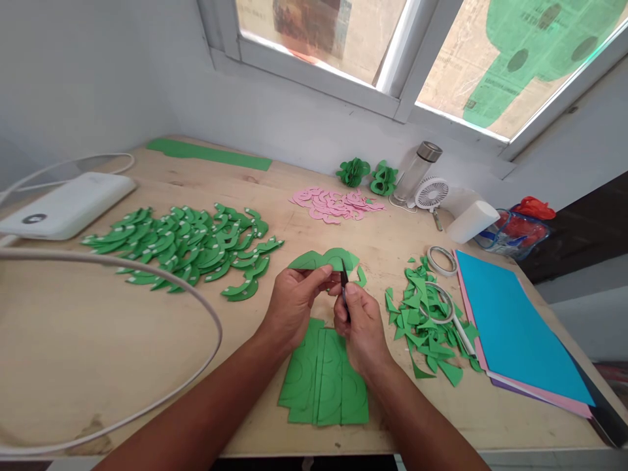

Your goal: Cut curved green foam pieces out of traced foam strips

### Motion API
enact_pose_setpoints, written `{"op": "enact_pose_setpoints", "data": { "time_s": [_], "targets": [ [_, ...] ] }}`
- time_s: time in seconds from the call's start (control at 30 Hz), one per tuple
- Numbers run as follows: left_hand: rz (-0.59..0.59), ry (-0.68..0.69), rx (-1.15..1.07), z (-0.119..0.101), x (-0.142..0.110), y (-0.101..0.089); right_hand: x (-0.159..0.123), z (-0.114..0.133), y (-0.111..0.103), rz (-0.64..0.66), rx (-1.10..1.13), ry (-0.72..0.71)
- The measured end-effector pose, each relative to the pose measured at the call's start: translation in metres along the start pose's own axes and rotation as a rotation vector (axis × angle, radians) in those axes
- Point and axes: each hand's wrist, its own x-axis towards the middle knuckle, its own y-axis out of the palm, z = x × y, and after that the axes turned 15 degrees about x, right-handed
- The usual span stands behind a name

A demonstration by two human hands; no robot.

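Between the fingers and thumb of my left hand (294, 294) is a piece of green paper (336, 256) with curved outlines on it. My right hand (360, 320) grips a pair of dark scissors (344, 278), whose blades meet the paper's near edge. Below both hands lie several green paper strips (328, 386) with curved lines drawn on them. A small green cut piece (362, 276) rests just beyond my right hand. Many curved green cutouts (196, 242) with small white patches are heaped to the left of my left hand.
Green scraps (426, 314) lie at the right around a magnifying glass (441, 304), near a tape roll (442, 260) and stacked coloured sheets (520, 327). Pink cutouts (333, 205), a glass bottle (417, 173) and a small fan (432, 193) stand behind. A white cable (210, 314) arcs across the left.
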Motion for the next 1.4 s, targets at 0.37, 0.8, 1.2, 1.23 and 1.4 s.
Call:
{"op": "enact_pose_setpoints", "data": {
  "time_s": [0.37, 0.8, 1.2, 1.23, 1.4],
  "targets": [
    [-0.026, 0.0, -0.033, -0.002, 0.001, -0.001, 0.002, 0.0, -0.001, -0.02, -0.041, -0.001],
    [-0.029, -0.022, -0.002, -0.004, 0.004, -0.006, 0.001, 0.002, 0.0, -0.002, -0.047, 0.02],
    [0.05, -0.009, 0.135, -0.004, 0.007, -0.011, 0.0, 0.003, 0.0, 0.015, -0.058, 0.014],
    [0.056, -0.009, 0.141, -0.005, 0.008, -0.012, 0.0, 0.003, -0.001, 0.018, -0.058, 0.016],
    [0.061, -0.013, 0.151, -0.006, 0.008, -0.013, 0.001, 0.003, -0.001, 0.02, -0.067, 0.02]
  ]
}}
